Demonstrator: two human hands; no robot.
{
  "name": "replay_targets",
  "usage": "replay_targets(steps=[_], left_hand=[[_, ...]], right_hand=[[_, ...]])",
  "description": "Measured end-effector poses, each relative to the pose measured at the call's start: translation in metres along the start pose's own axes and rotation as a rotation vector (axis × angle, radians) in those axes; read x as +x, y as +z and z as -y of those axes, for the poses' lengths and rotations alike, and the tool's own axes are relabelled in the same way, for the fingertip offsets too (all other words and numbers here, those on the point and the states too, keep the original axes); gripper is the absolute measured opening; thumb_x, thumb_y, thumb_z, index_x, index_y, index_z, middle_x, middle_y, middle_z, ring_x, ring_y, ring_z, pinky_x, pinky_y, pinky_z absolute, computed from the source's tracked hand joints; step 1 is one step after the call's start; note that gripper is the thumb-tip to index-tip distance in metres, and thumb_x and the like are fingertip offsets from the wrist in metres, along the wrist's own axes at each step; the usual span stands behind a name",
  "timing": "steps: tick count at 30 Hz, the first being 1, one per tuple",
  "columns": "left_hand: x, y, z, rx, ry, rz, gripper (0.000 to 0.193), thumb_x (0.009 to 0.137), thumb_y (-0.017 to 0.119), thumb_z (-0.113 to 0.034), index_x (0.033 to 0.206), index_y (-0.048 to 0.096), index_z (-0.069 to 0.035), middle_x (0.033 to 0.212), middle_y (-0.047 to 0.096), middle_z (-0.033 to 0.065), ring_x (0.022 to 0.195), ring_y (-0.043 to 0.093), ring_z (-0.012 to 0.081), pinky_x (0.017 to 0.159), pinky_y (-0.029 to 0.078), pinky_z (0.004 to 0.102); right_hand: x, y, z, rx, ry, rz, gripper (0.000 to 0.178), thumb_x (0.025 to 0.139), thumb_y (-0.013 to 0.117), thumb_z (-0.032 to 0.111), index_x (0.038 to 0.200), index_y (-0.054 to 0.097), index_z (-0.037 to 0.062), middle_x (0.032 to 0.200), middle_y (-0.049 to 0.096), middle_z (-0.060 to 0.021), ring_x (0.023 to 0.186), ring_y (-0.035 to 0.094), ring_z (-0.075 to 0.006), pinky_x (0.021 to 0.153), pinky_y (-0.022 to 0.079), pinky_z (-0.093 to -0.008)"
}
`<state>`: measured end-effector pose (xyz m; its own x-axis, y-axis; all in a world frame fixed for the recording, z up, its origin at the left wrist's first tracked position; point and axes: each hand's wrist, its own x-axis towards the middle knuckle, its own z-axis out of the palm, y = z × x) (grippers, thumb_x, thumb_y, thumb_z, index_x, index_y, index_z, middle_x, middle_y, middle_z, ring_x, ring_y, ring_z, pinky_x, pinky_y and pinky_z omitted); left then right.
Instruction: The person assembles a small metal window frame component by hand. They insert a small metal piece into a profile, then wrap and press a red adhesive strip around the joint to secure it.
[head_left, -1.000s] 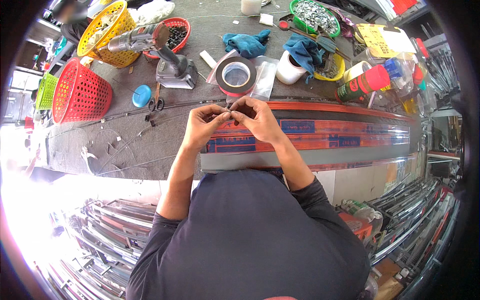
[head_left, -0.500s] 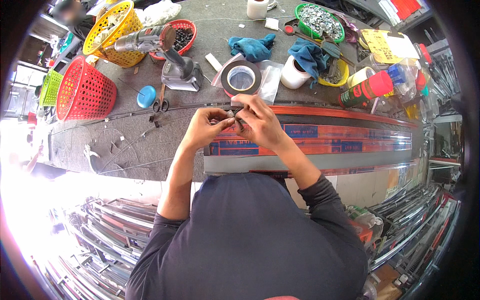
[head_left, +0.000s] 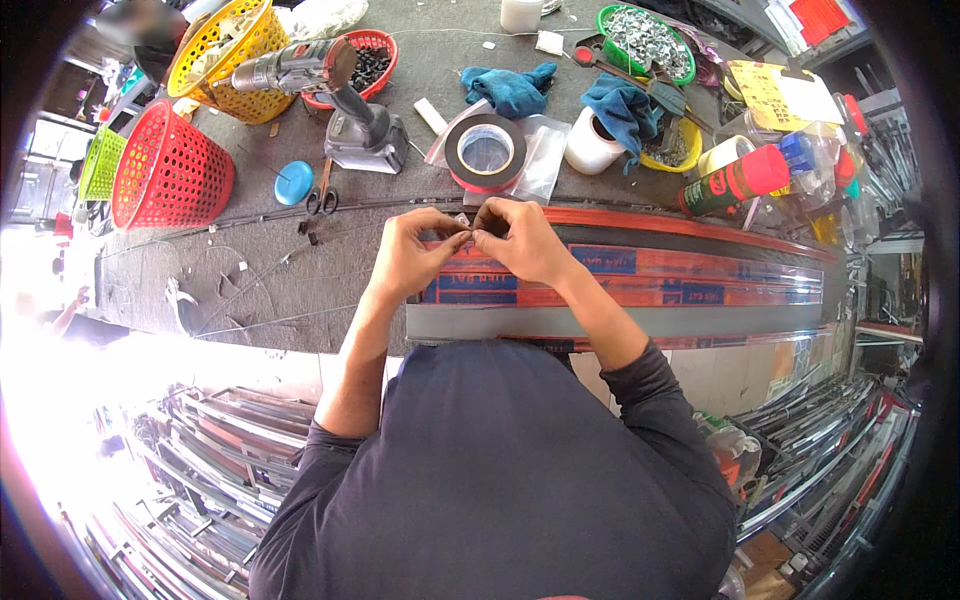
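Over the near edge of the workbench my left hand (head_left: pixel 408 252) and my right hand (head_left: pixel 527 243) meet, thumbs and forefingers pinched. Between their tips shows a small pale, metallic-looking piece (head_left: pixel 462 220), mostly covered by the fingers. My left hand pinches it; the right fingertips press against its other side, and whether they hold a second part is hidden. Under and right of my hands lie long strips (head_left: pixel 625 290) in orange and blue printed film. A bare grey strip (head_left: pixel 600 322) runs along their near side.
Beyond my hands lies a black tape roll (head_left: pixel 456 150) on clear bags. A cordless drill (head_left: pixel 365 135), scissors (head_left: pixel 322 198) and a blue disc (head_left: pixel 294 183) are to the left. Baskets (head_left: pixel 172 170) stand far left; a spray can (head_left: pixel 735 182) lies right.
My right hand's fingers have lowered and curled inward, their tips now meeting the left fingertips. A dark bit seen between the hands earlier is now hidden.
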<state>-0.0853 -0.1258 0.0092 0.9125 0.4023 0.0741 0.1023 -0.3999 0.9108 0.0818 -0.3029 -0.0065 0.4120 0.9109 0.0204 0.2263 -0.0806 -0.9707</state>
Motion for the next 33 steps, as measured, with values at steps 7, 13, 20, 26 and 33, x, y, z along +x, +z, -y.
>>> replay_targets(steps=[7,13,20,26,33], left_hand=[[-0.006,-0.005,-0.011,0.128,0.093,0.085,0.014,0.097,0.09,-0.007,0.105,0.087,0.003,0.097,0.083,0.0117,0.088,0.077,0.0203,0.086,0.06,0.0356],[-0.005,0.0,0.003,-0.119,-0.08,0.027,0.014,0.101,0.087,-0.009,0.108,0.087,0.004,0.099,0.085,0.0048,0.095,0.075,0.0088,0.087,0.06,0.0311],[-0.008,-0.003,0.015,-0.286,-0.211,0.01,0.016,0.107,0.086,-0.012,0.112,0.089,0.003,0.099,0.087,0.0033,0.092,0.075,0.0061,0.083,0.06,0.0269],[-0.01,0.002,0.014,-0.315,-0.264,-0.041,0.016,0.108,0.087,-0.012,0.11,0.09,0.003,0.097,0.087,0.0027,0.09,0.074,0.0051,0.08,0.059,0.0254],[-0.006,0.002,0.017,-0.25,-0.306,0.047,0.018,0.106,0.09,-0.015,0.11,0.09,0.002,0.096,0.087,0.0028,0.088,0.076,0.007,0.081,0.059,0.0274]], right_hand=[[0.005,0.001,-0.02,0.308,0.237,0.179,0.023,0.112,0.066,0.017,0.103,0.076,-0.0013,0.09,0.075,-0.0042,0.081,0.068,-0.0113,0.074,0.058,-0.0317],[-0.005,0.001,0.004,0.114,-0.072,0.002,0.013,0.108,0.08,0.008,0.114,0.072,-0.0008,0.097,0.074,-0.0061,0.084,0.073,-0.0168,0.079,0.061,-0.039],[-0.007,0.009,0.018,-0.34,-0.458,-0.224,0.023,0.094,0.092,0.003,0.113,0.078,0.0014,0.107,0.07,-0.0117,0.097,0.075,-0.0358,0.085,0.062,-0.0467],[-0.007,0.013,0.018,-0.521,-0.499,-0.277,0.024,0.084,0.093,0.003,0.104,0.079,0.0021,0.104,0.071,-0.0108,0.096,0.073,-0.0356,0.085,0.058,-0.0483],[-0.004,0.023,0.016,-0.647,-0.483,-0.293,0.024,0.081,0.091,0.012,0.094,0.073,0.004,0.097,0.068,-0.0113,0.091,0.071,-0.0349,0.08,0.056,-0.0484]])
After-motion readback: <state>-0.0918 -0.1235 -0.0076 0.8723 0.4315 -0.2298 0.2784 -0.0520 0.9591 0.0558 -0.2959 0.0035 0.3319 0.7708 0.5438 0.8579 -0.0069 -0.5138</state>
